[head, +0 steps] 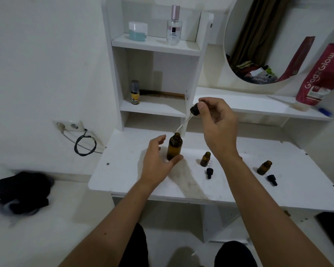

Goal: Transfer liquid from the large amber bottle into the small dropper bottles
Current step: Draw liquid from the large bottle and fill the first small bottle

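Looking down from the head camera, the large amber bottle (174,147) stands upright near the middle of the white surface (123,176), with its top off. The right hand (218,128) pinches the black rubber top of a dropper (194,110) between thumb and finger. Its thin clear tube slants down toward 7 o'clock, and the tip is just above the bottle's mouth. The left hand (158,160) is open, with its fingers spread. Its thumb touches the bottom of the bottle, and the fingers are at the bottle's 9 o'clock.

Two small dropper bottles stand open. One small bottle (205,159) is at the big bottle's 4 o'clock, and the other small bottle (264,167) is farther off at 4 o'clock. A black dropper cap (209,173) lies by the first, and a second cap (272,179) by the other.

The bottles look like smooth, hard brown glass. They could slip or break, so hold them round the middle. The tube looks thin and easy to snap, so the soft top is the place to hold.
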